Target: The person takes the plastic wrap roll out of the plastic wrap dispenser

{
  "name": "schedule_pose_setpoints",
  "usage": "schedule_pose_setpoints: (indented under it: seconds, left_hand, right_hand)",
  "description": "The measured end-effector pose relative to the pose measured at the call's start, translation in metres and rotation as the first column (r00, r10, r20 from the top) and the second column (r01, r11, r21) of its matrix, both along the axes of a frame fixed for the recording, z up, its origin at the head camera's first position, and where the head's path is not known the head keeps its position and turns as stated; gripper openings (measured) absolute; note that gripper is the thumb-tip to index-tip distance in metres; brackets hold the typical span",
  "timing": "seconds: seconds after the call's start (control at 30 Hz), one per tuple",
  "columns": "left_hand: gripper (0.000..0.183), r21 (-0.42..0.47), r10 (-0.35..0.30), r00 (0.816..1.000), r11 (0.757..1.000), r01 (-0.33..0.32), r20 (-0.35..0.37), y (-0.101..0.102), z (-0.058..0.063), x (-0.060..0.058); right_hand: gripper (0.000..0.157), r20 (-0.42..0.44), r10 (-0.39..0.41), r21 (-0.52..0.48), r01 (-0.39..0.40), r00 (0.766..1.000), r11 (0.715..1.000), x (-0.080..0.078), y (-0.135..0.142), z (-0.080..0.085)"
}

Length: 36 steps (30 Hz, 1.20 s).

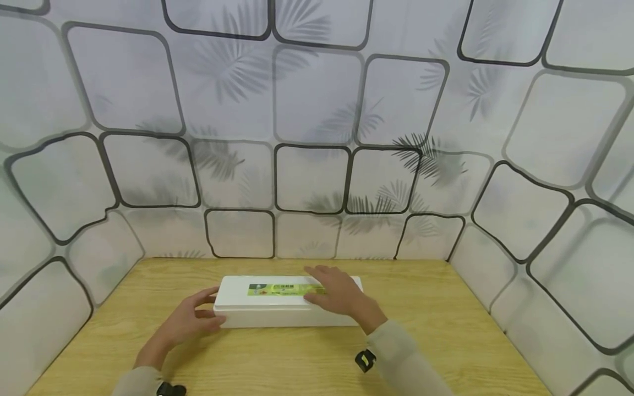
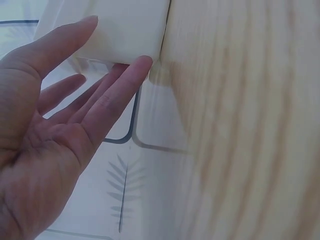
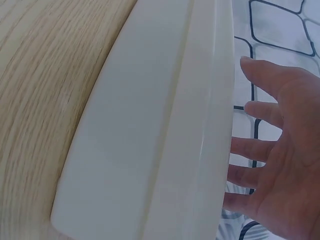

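A long white lidded box [image 1: 267, 317] lies crosswise on the table, its lid on and a green-yellow label [image 1: 284, 289] on top. At its left end is my left hand [image 1: 185, 324], thumb along the front and fingers by the end. The left wrist view shows that hand [image 2: 55, 135] with fingers extended and fingertips at the edge of the white box [image 2: 125, 35]. Over the right part of the lid, my right hand [image 1: 339, 294] lies with fingers spread. In the right wrist view its fingers [image 3: 255, 150] are apart beside the box's lid; whether they touch it I cannot tell.
The wood-grain table [image 1: 277, 363] runs back to a patterned curtain [image 1: 312, 176] with grey outlines and leaf shapes, which also closes both sides. A dark wrist strap piece [image 1: 365, 360] hangs by the right sleeve, another [image 1: 170, 389] by the left.
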<state>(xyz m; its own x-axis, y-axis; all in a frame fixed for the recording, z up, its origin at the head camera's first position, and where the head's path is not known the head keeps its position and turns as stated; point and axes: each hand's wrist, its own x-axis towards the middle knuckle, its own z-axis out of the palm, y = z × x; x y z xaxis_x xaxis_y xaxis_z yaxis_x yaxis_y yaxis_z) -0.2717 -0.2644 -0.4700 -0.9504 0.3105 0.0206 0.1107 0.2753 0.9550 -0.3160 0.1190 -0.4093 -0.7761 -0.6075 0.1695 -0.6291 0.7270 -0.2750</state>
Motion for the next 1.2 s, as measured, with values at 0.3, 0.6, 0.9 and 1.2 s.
schedule_pose_setpoints:
  seconds: [0.3,0.6,0.9,1.2]
  left_hand:
    - [0.09,0.021,-0.027,1.0,0.999,0.027,-0.009,-0.001,-0.003,-0.002]
    - [0.089,-0.007,-0.006,1.0,1.0,0.006,-0.001,-0.001,-0.003,-0.003]
    - [0.089,0.006,-0.014,1.0,1.0,0.014,-0.004,-0.001,-0.004,-0.002]
    - [0.085,-0.004,-0.02,0.999,1.0,0.02,-0.031,0.0,-0.004,-0.002]
  right_hand:
    - [0.072,-0.06,0.001,0.061,0.003,0.998,0.998,0.001,-0.012,-0.001]
    - [0.076,-0.071,0.001,0.095,0.006,0.997,0.995,0.001,-0.02,-0.005]
    - [0.079,-0.072,-0.011,0.137,0.021,0.997,0.99,0.003,-0.026,-0.006]
    - [0.078,-0.101,0.001,0.177,0.017,0.995,0.984,0.0,-0.028,-0.006]
